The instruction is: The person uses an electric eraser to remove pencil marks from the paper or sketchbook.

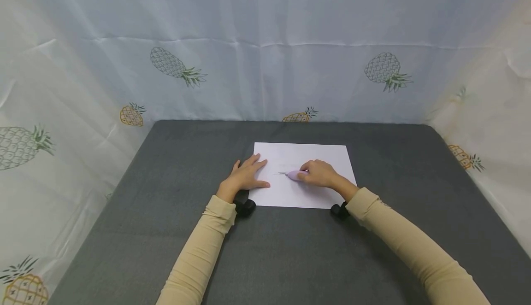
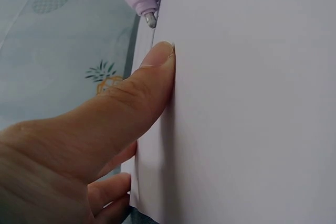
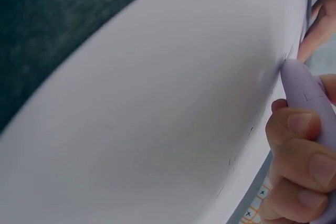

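Observation:
A white sheet of paper (image 1: 298, 199) lies on the dark table. My right hand (image 1: 318, 173) grips a thick lilac pen-shaped tool (image 1: 293, 175), its fingers curled round the body. In the left wrist view, the tool's narrow metal tip (image 2: 150, 20) points down at the sheet, just beyond my left thumb. Thin dark lines (image 1: 280, 173) run left of the tip. Short broken dark marks (image 3: 229, 161) show on the paper in the right wrist view. My left hand (image 1: 244, 175) rests on the sheet's left edge with fingers spread and thumb laid on the paper.
The dark grey table (image 1: 174, 231) extends on all sides of the sheet. A pale curtain (image 1: 257, 79) with pineapple prints hangs behind the table and along both sides. Black wrist devices (image 1: 245, 208) sit near the paper's lower corners.

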